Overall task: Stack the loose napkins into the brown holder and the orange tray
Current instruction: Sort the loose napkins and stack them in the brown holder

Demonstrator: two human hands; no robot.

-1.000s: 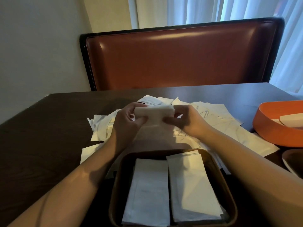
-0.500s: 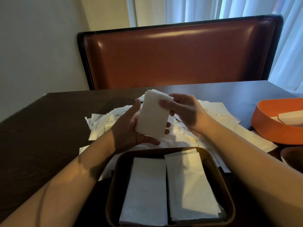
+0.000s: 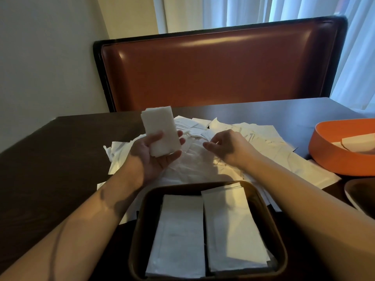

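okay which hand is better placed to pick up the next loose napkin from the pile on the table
Probably the right hand. It holds nothing and hovers just over the loose napkin pile, fingers pointing down at it. The left hand already grips a folded napkin stack lifted above the table.

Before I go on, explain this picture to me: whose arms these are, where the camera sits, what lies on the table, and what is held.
No machine here: these are a person's two bare arms, filmed by one wide-angle camera worn on the head, looking down. The left hand holds a folded stack of white paper napkins upright. The right hand holds nothing and hovers over the scattered pile of loose white napkins on the dark wooden table. Nearest the camera sits the brown rounded-square holder with two rows of napkins inside. At the right edge is the orange oval tray, also holding a few napkins.
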